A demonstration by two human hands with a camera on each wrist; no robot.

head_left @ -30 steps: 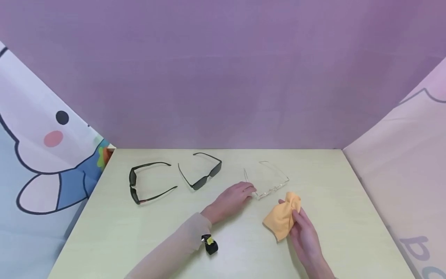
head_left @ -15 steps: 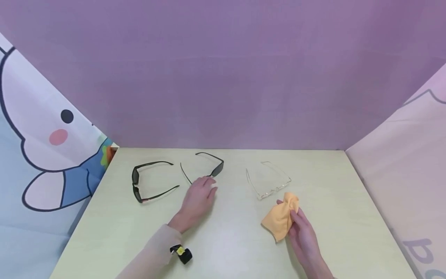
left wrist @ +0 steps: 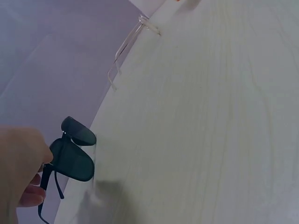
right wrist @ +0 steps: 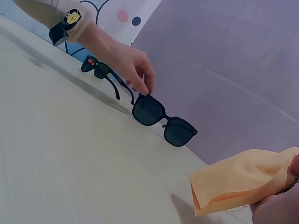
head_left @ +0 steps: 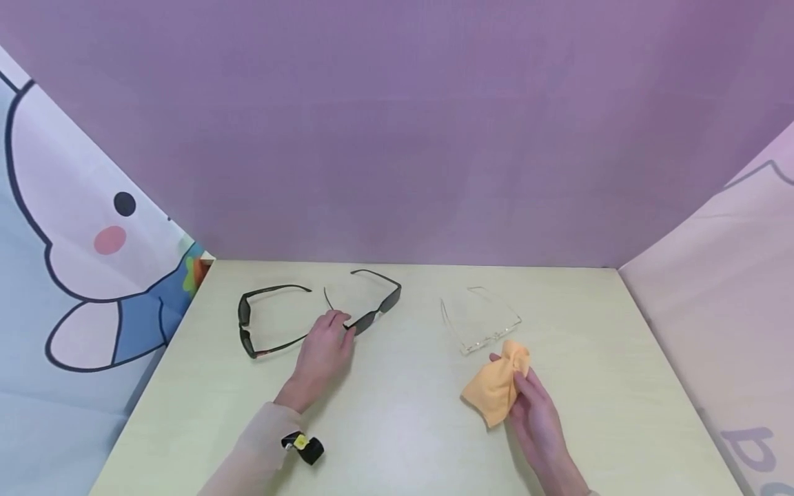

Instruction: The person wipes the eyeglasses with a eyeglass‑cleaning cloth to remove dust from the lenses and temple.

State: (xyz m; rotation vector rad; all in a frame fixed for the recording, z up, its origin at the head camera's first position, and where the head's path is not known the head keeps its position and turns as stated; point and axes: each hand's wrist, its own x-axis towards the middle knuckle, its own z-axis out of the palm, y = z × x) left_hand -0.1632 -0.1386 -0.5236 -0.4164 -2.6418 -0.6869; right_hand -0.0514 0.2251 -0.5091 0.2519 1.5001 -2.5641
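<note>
Near the middle of the table, my left hand [head_left: 319, 358] pinches one end of a pair of black sunglasses [head_left: 389, 302], where the temple meets the frame. Their dark lenses [right wrist: 148, 110] and open temples show in the right wrist view, with thumb and fingers at the upper corner. Over the right half of the table, my right hand [head_left: 538, 420] grips a soft orange cloth [head_left: 490, 394], bunched at its upper end and hanging loose below. Clear-framed glasses [head_left: 494, 337] with thin temples lie just beyond the cloth, temples unfolded toward the back.
A second pair of black sunglasses [head_left: 245, 313] lies at the left, its lower temple partly behind my left hand. Purple fabric [head_left: 397, 138] rises along the table's back edge. Printed cloth panels [head_left: 80, 289] flank both sides. A black device [head_left: 310, 449] sits on the left wrist.
My left hand has moved left from the clear-framed glasses to the middle sunglasses and now pinches their left corner. The right hand keeps holding the cloth in nearly the same place.
</note>
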